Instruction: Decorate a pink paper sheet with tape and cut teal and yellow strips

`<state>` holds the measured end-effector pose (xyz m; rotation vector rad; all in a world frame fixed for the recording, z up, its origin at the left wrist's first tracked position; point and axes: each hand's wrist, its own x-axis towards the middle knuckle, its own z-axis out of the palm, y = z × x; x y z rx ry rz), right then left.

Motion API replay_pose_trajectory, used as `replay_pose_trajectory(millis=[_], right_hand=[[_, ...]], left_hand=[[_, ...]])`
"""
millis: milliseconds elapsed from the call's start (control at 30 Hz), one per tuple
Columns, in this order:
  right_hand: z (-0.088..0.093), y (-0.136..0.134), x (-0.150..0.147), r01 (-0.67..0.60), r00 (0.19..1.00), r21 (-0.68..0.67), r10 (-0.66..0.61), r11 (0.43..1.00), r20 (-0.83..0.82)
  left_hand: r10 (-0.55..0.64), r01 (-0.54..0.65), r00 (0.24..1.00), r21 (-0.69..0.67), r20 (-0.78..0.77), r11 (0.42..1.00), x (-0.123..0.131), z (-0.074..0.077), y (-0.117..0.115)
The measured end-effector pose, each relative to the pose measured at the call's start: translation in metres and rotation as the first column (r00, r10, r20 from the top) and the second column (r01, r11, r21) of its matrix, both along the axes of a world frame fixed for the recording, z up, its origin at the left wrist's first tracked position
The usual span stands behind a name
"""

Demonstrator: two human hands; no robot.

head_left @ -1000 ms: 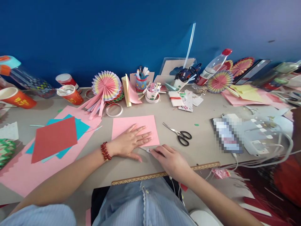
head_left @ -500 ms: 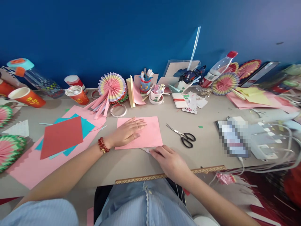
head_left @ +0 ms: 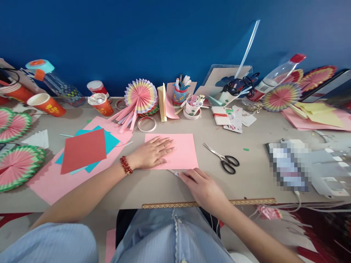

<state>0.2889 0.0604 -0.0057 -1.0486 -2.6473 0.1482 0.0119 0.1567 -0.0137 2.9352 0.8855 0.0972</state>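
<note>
My left hand (head_left: 155, 152) lies flat on a folded-looking pink sheet of paper (head_left: 184, 149), fingers spread, a red bead bracelet at the wrist. Just below the sheet's near edge, my right hand (head_left: 204, 186) is closed around a small utility knife (head_left: 176, 174). Its thin blade points left, close to the paper's edge, while most of its handle is hidden in my fingers. To the right of the sheet lie scissors (head_left: 223, 157) with black handles, their blades toward the paper.
Red and blue paper (head_left: 83, 151) lies on a larger pink sheet at left. Along the wall stand paper cups (head_left: 46, 105), a folded paper fan (head_left: 141, 95), a pen holder (head_left: 179, 95) and a tilted bottle (head_left: 276, 78). A phone (head_left: 287, 166) with cables is at right.
The camera view has turned slightly left, so the table's things appear farther right. Both hands keep about the same places at the pink sheet; my left fingers are spread somewhat wider.
</note>
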Motion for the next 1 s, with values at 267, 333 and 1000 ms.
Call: replay_pose_trajectory(millis=[267,333,1000], right_hand=[[-0.002,0.0,-0.015,-0.023,1.0,-0.004,0.023,1.0,0.003],[-0.002,0.0,-0.02,-0.028,1.0,-0.008,0.028,1.0,0.014],[0.006,0.009,-0.062,-0.111,0.988,0.006,0.11,0.994,0.105]], left_hand=[[0.0,0.0,1.0,0.001,0.001,1.0,-0.001,-0.003,0.001],[-0.002,0.002,1.0,-0.001,0.0,1.0,-0.001,-0.002,0.001],[-0.006,0.006,1.0,-0.001,-0.011,1.0,-0.001,-0.003,0.002]])
